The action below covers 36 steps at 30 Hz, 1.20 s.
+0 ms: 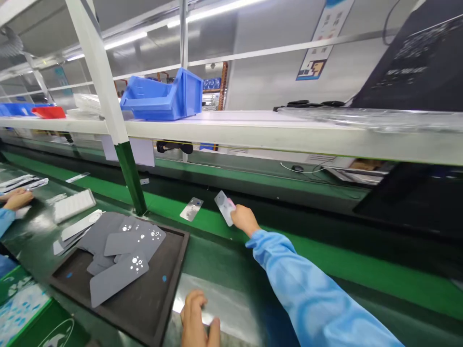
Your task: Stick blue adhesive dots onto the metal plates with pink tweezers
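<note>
My right hand (245, 220) reaches out over the green belt and is closed on one end of a pale phone back cover (224, 206), held tilted above the belt. Just left of it, a similar pale cover (191, 209) lies flat on the belt. Low in the view, my left hand (196, 320) hovers at the bench front with its fingers loosely bent, thumb apart and nothing in it. Left of that hand, a dark tray (155, 296) bears several overlapping grey phone back covers (119, 279) with camera holes.
A green-and-white post (128, 168) rises beside the belt (289, 246). Overhead, a white shelf (231, 126) carries a blue bin (162, 99). White covers (81, 225) and a white block (74, 206) lie left, near another person's hand (17, 197). A green box (39, 313) stands at lower left.
</note>
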Motion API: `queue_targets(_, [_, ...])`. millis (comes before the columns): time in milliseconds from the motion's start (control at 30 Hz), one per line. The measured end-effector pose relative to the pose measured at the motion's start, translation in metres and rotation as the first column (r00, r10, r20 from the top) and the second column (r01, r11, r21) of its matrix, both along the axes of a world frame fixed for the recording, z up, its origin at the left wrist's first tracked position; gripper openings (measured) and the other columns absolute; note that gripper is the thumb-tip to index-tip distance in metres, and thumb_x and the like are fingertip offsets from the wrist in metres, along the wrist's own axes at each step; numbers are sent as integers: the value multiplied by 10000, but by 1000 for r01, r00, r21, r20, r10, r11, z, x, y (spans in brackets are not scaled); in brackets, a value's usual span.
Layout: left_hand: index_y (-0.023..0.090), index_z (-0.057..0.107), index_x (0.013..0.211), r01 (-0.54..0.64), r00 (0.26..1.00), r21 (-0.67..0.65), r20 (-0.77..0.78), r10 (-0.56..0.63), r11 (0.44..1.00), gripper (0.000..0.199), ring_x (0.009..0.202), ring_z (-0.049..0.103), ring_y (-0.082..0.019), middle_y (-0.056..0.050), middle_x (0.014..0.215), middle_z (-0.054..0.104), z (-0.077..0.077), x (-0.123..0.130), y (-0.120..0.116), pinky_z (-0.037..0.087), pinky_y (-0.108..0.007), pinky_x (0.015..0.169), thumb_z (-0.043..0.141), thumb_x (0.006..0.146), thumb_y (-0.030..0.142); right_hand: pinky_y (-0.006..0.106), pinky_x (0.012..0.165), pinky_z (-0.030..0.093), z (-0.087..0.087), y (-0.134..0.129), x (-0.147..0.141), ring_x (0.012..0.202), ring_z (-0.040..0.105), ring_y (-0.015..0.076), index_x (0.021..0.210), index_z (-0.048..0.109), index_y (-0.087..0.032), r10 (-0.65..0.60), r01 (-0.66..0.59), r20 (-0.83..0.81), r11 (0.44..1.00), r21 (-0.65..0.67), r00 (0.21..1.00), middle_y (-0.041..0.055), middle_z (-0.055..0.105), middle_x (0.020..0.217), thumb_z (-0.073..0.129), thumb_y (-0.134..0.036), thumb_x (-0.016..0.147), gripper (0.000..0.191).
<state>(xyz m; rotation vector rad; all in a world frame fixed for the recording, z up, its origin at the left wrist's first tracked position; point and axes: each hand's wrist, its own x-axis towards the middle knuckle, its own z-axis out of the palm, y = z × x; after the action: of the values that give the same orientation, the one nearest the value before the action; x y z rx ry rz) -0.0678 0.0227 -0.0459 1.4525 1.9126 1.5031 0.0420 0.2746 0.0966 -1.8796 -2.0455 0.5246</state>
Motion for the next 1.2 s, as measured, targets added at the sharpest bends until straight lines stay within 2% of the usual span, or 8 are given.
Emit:
queue_targets(100, [212, 490, 1089, 96, 973, -113, 219, -70, 989, 370, 1050, 597, -286, -133, 1094, 601, 31, -5, 12, 474, -460, 921, 543, 754, 360, 227, 482, 402, -20, -76, 26, 528, 589, 150, 872, 662, -124, -30, 15, -153, 995, -99, 988, 57, 637, 634, 413, -151, 775, 269])
queue_targets(200, [213, 388, 1182, 241, 869, -199, 479, -120, 950, 571, 940, 629, -236, -133, 1188, 552, 61, -13, 29, 525, -392, 788, 633, 688, 361, 194, 359, 268, -51, -168, 42, 340, 341, 80, 901, 619, -152, -167, -188, -677, 888, -419, 717, -80, 400, 452, 459, -249, 723, 259])
queue_targets(267, [224, 299, 1282, 396, 771, -195, 601, -210, 897, 727, 914, 642, -215, -104, 1133, 596, 69, -17, 37, 521, -371, 790, 669, 658, 278, 185, 354, 235, -63, -213, 51, 339, 285, 59, 884, 624, -165, -236, -299, -763, 820, -488, 601, -98, 373, 456, 536, -308, 687, 259])
queue_targets(333, [231, 229, 1359, 481, 741, -217, 619, -262, 849, 818, 885, 650, -203, -76, 1076, 635, 68, -19, 37, 513, -364, 796, 659, 663, 208, 190, 367, 236, -66, -233, 66, 367, 299, 47, 837, 648, -164, -264, -262, -773, 837, -481, 577, -59, 482, 521, 614, -334, 646, 258])
queue_targets(533, [187, 300, 1352, 623, 767, -390, 473, -433, 678, 747, 903, 648, -203, -60, 1056, 665, 56, -18, 20, 493, -343, 821, 597, 673, 93, 246, 476, 388, -58, -202, 120, 509, 463, 91, 580, 623, -156, -311, 106, -843, 950, -295, 439, 57, 627, 739, 670, -471, 621, 321])
queue_targets(700, [179, 398, 1266, 523, 828, -559, 152, -540, 644, 719, 1063, 583, -245, -75, 1145, 613, 70, -3, 19, 429, -370, 937, 661, 607, 55, 230, 395, 325, -65, -187, 124, 390, 407, 86, 676, 641, -156, -267, 1, -743, 941, -337, 614, -48, 469, 449, 654, -570, 647, 415])
queue_targets(900, [153, 515, 1183, 438, 752, -632, -132, -646, 639, 638, 1205, 462, -268, -122, 1299, 493, 79, 13, 21, 348, -381, 1033, 737, 589, 86, 231, 514, 495, -75, -172, 113, 484, 596, 115, 685, 586, -168, -268, -96, -738, 907, -410, 619, -12, 628, 535, 709, -307, 651, 188])
queue_targets(1200, [257, 623, 1079, 452, 643, -591, -303, -703, 668, 494, 1208, 391, -319, -46, 1315, 554, 63, 14, 18, 328, -493, 972, 811, 624, 304, 198, 472, 500, -79, -162, 111, 442, 610, 103, 691, 563, -168, -278, -16, -637, 910, -414, 719, -15, 644, 526, 608, -162, 782, 102])
